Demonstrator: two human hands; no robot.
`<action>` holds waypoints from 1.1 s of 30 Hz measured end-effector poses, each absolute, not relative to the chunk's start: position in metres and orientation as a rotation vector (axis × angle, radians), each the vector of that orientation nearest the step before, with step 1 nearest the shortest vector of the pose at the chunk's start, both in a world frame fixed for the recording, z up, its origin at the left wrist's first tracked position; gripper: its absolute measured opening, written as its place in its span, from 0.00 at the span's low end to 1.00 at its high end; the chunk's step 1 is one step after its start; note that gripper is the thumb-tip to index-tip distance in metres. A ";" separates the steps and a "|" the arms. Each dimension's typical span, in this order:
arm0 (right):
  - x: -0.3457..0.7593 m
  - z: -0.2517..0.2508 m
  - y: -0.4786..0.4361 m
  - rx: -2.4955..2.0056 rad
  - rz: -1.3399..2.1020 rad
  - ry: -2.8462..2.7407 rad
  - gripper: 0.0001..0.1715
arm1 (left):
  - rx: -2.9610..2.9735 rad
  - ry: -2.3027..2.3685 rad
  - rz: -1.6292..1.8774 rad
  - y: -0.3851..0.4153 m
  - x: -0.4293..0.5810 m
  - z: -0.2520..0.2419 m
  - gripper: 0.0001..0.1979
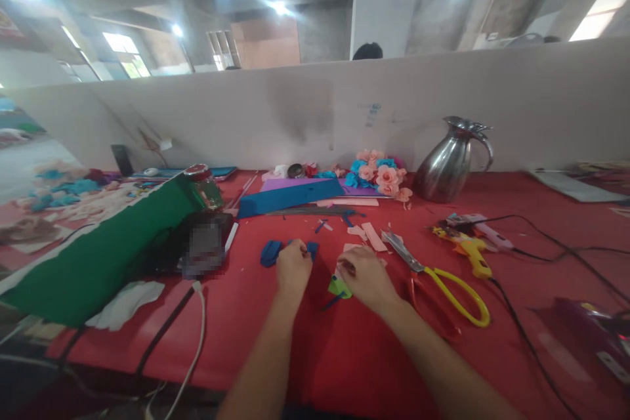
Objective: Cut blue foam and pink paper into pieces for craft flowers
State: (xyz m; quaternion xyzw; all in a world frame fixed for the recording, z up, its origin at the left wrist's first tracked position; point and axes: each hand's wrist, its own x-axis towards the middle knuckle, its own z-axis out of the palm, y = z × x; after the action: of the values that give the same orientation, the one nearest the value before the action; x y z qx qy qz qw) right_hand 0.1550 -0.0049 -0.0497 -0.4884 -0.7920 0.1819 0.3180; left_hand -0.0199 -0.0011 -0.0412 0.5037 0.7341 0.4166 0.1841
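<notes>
My left hand [294, 267] is closed in a pinch on a dark blue paper piece [312, 250], part of which shows beyond the fingers. Just left of that hand lies a small stack of blue paper pieces [270, 252]. My right hand [365, 273] is curled closed over the table. Whatever its fingers hold, if anything, is hidden. Under its fingertips is a lime-green scrap [338, 286], with a thin dark blue strip [334, 301] beside it. Pink paper pieces [374, 236] lie beyond the right hand.
Yellow-handled scissors [455, 295] and a yellow glue gun [472, 256] with its cord lie at right. Behind stand a metal jug [445, 164] and pink and blue paper flowers [378, 170]. A blue sheet [290, 197] lies mid-table. A green panel [98, 256] stands at left.
</notes>
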 end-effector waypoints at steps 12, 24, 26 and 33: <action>0.175 -0.047 0.013 -1.400 0.403 -1.825 0.14 | 1.896 2.358 0.952 -0.010 -0.033 -0.034 0.12; 0.163 -0.048 -0.005 -1.203 0.384 -2.366 0.10 | 2.108 2.316 0.426 -0.009 -0.024 -0.048 0.23; 0.166 -0.050 -0.001 -1.274 0.379 -2.334 0.09 | 2.081 2.288 0.368 -0.008 -0.025 -0.051 0.24; 0.183 -0.048 0.019 -1.387 0.382 -2.057 0.16 | 2.051 2.278 0.397 -0.011 -0.020 -0.057 0.24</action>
State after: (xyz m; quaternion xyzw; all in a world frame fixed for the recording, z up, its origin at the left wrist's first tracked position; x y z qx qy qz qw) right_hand 0.1832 0.0194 -0.0482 -0.5254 -0.7789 0.1445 0.3105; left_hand -0.0203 -0.0106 -0.0566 0.6634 0.7367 0.1284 0.0253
